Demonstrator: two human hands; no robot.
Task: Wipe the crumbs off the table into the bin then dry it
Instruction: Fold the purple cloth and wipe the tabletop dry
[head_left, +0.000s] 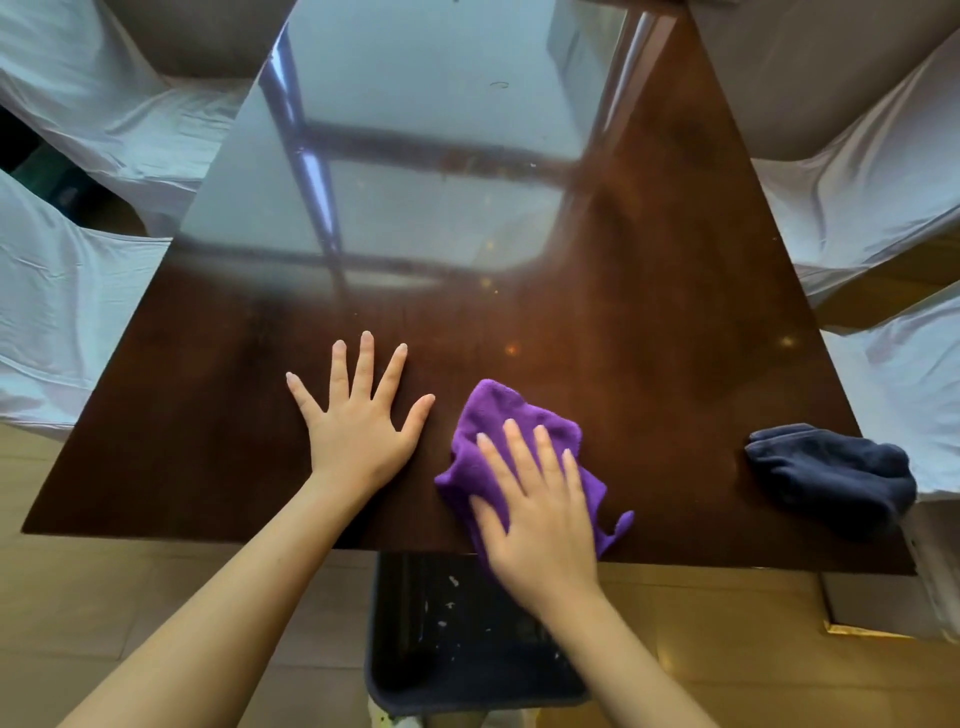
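Observation:
A glossy dark wooden table (649, 291) fills the view. My left hand (358, 421) lies flat on it with fingers spread, holding nothing. Just to its right, my right hand (540, 514) presses down on a crumpled purple cloth (498, 415) at the table's near edge. Directly below that edge a dark bin (447, 639) stands on the floor, with pale crumbs scattered inside it. A few tiny specks (511, 349) show on the wood beyond the cloth. A dark navy cloth (836, 475) lies bunched at the table's near right corner.
Chairs draped in white covers stand along the left side (78, 291) and the right side (872, 208) of the table. A light tiled floor (104, 597) lies below the near edge. The far half of the tabletop reflects a window.

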